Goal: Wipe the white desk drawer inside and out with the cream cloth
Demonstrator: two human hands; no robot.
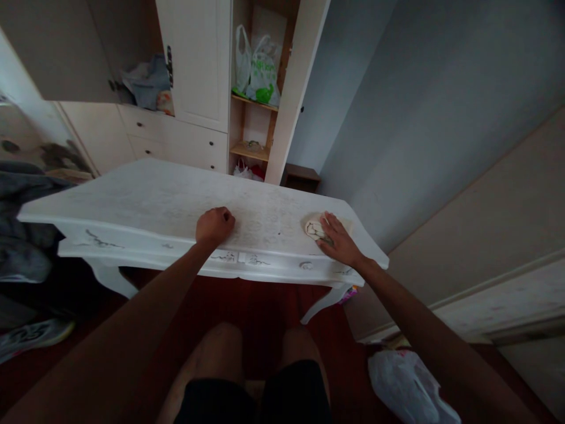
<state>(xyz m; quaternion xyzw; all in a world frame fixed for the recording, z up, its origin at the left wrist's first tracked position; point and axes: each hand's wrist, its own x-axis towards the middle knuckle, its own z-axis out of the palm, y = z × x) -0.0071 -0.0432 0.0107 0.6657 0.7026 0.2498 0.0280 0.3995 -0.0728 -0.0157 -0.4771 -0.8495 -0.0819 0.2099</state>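
A white desk (pixel 145 185) with carved drawer fronts stands before me, its top marked with greyish smudges. My left hand (pixel 215 225) rests near the front edge, curled into a fist, and nothing shows in it. Towards the right end, my right hand (pixel 339 238) grips a cream cloth (pixel 314 228), folded or rolled into a pad and pressed against the desk top. Its fingers lie over the cloth, hiding part of it. A small dark speck sits on the surface between my hands.
Behind the desk stands a white wardrobe (pixel 198 65) with open doors; plastic bags (pixel 263 73) sit on its shelf. Grey wall (pixel 410 106) borders the right side. Clothes (pixel 26 206) hang or lie at left, above a shoe (pixel 35 338). A plastic bag (pixel 406 386) lies on the floor at lower right.
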